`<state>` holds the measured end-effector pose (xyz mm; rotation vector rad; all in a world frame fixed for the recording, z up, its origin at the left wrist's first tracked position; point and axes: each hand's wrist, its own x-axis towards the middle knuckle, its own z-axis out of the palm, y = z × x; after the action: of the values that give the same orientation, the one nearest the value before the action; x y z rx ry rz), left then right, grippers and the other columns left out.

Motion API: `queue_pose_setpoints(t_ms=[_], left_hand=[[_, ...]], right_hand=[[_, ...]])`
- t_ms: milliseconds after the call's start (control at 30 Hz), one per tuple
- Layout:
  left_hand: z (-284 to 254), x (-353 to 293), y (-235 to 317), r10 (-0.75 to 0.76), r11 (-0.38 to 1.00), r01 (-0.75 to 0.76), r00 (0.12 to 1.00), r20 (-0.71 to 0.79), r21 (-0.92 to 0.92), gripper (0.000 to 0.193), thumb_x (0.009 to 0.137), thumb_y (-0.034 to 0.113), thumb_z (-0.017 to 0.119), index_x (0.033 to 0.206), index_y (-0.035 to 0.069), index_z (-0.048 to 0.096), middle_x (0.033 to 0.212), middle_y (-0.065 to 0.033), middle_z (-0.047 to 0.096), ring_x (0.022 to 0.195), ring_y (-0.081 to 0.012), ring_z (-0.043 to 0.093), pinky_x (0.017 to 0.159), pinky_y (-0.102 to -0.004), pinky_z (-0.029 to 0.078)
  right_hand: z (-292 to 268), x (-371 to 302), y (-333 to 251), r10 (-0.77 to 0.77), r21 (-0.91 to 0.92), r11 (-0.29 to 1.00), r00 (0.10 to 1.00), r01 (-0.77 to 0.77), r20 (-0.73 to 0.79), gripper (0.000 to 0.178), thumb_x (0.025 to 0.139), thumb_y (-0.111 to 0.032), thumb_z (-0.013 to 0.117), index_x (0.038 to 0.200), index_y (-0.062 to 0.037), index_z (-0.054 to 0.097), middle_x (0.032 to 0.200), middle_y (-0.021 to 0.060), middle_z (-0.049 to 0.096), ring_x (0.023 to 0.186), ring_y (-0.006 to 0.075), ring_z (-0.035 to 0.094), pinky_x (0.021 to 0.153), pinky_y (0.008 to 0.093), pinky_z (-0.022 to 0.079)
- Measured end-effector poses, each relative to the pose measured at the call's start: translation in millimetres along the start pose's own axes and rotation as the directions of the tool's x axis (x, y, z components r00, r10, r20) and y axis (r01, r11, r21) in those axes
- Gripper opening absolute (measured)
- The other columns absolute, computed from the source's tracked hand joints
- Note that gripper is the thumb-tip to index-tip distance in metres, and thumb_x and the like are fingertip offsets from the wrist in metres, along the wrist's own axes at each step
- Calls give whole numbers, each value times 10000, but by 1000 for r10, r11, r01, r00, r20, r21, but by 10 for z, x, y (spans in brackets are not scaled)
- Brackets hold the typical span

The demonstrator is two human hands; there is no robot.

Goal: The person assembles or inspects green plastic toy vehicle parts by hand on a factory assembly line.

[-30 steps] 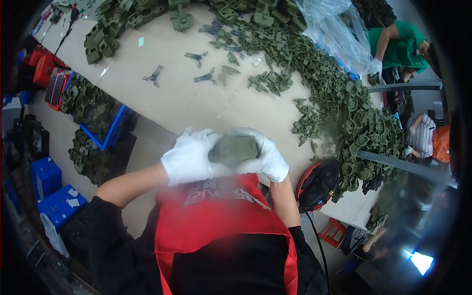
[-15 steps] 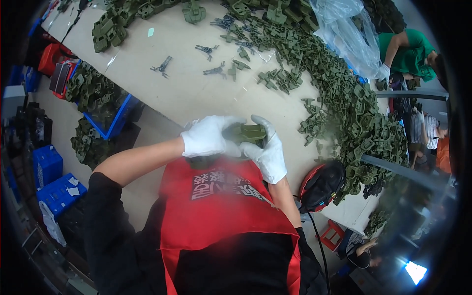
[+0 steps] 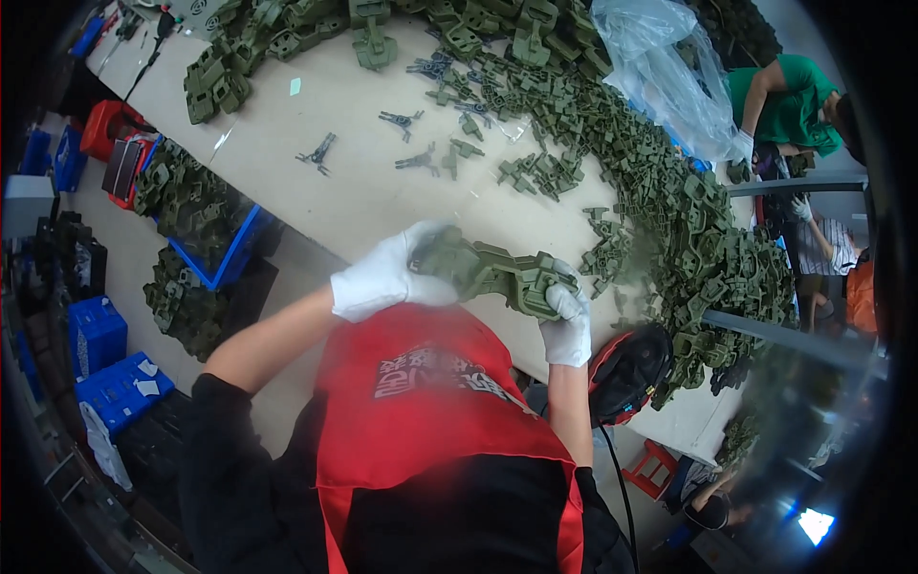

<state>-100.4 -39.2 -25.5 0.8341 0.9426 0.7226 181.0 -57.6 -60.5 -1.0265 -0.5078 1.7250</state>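
Green parts (image 3: 703, 225) heaped on a worktable (image 3: 402, 203) and in a crate (image 3: 233, 251) show a factory workshop.

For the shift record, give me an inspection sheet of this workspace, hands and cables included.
Surface: pale tabletop, partly covered by parts.
Job's things: olive-green item spanning both hands; one piece or several, cannot tell.
Clutter: heaped green parts, scattered grey pieces, clear plastic bag.
Hands: left hand and right hand, both white-gloved, gripping the item.
Cables: black cable to the right of the right forearm.
Surroundings: blue bin holding green pieces at left; co-worker in green at right.
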Motion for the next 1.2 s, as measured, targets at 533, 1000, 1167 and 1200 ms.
queue_pose_setpoints(t_ms=[533,1000,1167,1200], left_hand=[[136,-189,29,-26,905,55,997,-75,422,612,792,236,737,1297,-23,508,1207,-167,624,1138,-234,585,989,-347,432],[249,-195,-167,1,869,31,998,-64,493,489,786,196,736,1213,22,576,1202,-157,618,1092,-232,610,930,-330,473],[259,-103,109,171,729,-208,978,121,652,670,714,230,766,1293,23,498,1205,-190,590,1089,-273,600,953,-363,460],[281,-94,94,192,751,-181,980,52,636,757,673,230,799,1324,26,469,1200,-189,591,1109,-283,590,972,-372,451]], right_hand=[[1153,-44,-134,100,-971,166,976,175,193,473,789,-266,707,1195,-45,609,1072,169,674,981,294,665,900,387,501],[587,46,166,428,-725,649,899,-231,96,481,812,-100,683,1257,27,551,1154,154,646,1046,192,620,908,309,495],[395,102,-138,348,-808,538,810,240,471,1026,604,-334,823,1446,-40,315,1344,216,499,1223,291,517,1017,346,418],[335,119,72,250,-819,348,797,456,549,1098,548,-417,821,1448,-55,306,1303,235,521,1175,341,543,990,390,438]])
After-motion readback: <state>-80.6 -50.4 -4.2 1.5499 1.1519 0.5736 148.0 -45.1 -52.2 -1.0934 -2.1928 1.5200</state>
